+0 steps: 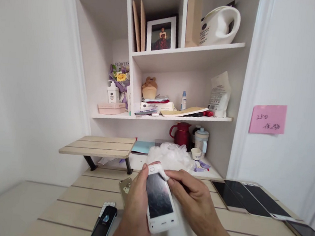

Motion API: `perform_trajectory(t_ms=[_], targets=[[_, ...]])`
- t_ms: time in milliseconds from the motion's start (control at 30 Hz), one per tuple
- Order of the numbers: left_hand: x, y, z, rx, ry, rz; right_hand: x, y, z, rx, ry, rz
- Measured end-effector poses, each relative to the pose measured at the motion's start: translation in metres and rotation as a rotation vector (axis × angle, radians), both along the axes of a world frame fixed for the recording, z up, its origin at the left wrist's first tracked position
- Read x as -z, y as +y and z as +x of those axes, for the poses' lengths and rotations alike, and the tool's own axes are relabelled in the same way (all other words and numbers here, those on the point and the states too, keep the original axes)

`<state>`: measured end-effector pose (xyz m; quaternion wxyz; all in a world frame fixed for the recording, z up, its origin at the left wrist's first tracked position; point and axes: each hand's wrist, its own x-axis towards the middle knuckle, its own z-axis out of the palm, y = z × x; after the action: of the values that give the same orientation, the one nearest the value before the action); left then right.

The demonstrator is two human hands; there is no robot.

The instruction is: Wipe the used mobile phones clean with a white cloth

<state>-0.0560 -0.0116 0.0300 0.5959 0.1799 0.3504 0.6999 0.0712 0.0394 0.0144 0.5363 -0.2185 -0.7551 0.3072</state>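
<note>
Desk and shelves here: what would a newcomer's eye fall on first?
Probably the white phone in the left hand, low centre, with the right hand holding a white wad at its upper corner. Next, the pink sticky note on the right wall, then the red jug in the bottom compartment.

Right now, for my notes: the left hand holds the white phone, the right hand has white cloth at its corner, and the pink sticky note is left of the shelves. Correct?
No, the head view shows the pink sticky note right of the shelves. The left hand does hold the white phone, and the right hand has white cloth at its corner.
</note>
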Motion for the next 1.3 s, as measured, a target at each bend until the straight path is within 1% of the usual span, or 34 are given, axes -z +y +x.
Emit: perform_trajectory(t_ms=[100,200,267,333,400,433,500,633,700,733,800,867,900,967,1033,1067,1133,1200,1300], targets=[[0.001,0.001,0.001,0.007,0.004,0.071,0.0,0.0,0.002,-0.007,0.058,-0.029],[-0.003,0.001,-0.007,-0.014,-0.027,0.113,-0.003,-0.005,0.003,-0.1,-0.008,-0.012],[-0.009,-0.001,-0.015,-0.076,-0.052,0.123,-0.008,-0.01,0.005,-0.183,-0.102,0.008],[-0.013,-0.003,-0.023,-0.165,-0.047,0.134,-0.013,-0.015,0.006,-0.259,-0.196,0.022],[-0.015,-0.005,-0.028,-0.217,-0.019,0.166,-0.016,-0.017,0.006,-0.302,-0.275,0.036],[-0.015,-0.005,-0.029,-0.227,-0.006,0.179,-0.017,-0.017,0.006,-0.301,-0.301,0.045],[-0.014,-0.005,-0.027,-0.205,-0.005,0.188,-0.015,-0.016,0.005,-0.246,-0.308,0.072],[-0.009,-0.006,-0.017,-0.143,-0.043,0.173,-0.004,-0.012,-0.003,-0.024,-0.198,0.184],[-0.009,-0.006,-0.014,-0.155,-0.022,0.169,0.002,-0.013,-0.008,0.034,-0.164,0.269],[-0.009,-0.007,-0.014,-0.177,-0.013,0.167,0.004,-0.015,-0.01,0.033,-0.174,0.321],[-0.011,-0.008,-0.016,-0.221,-0.018,0.179,0.007,-0.019,-0.014,-0.014,-0.245,0.424],[-0.013,-0.01,-0.02,-0.253,-0.048,0.216,0.01,-0.022,-0.015,-0.052,-0.324,0.46],[-0.014,-0.01,-0.021,-0.261,-0.066,0.246,0.011,-0.022,-0.016,-0.044,-0.332,0.438],[-0.016,-0.012,-0.023,-0.255,-0.09,0.306,0.014,-0.022,-0.018,0.019,-0.285,0.361],[-0.016,-0.012,-0.024,-0.272,-0.1,0.332,0.018,-0.024,-0.022,0.06,-0.246,0.317],[-0.016,-0.012,-0.024,-0.292,-0.096,0.33,0.019,-0.025,-0.024,0.051,-0.247,0.323],[-0.015,-0.012,-0.023,-0.336,-0.085,0.312,0.021,-0.029,-0.028,-0.015,-0.278,0.371],[-0.014,-0.012,-0.024,-0.349,-0.083,0.313,0.02,-0.032,-0.03,-0.073,-0.293,0.39],[-0.013,-0.014,-0.024,-0.325,-0.082,0.358,0.017,-0.034,-0.03,-0.062,-0.264,0.309]])
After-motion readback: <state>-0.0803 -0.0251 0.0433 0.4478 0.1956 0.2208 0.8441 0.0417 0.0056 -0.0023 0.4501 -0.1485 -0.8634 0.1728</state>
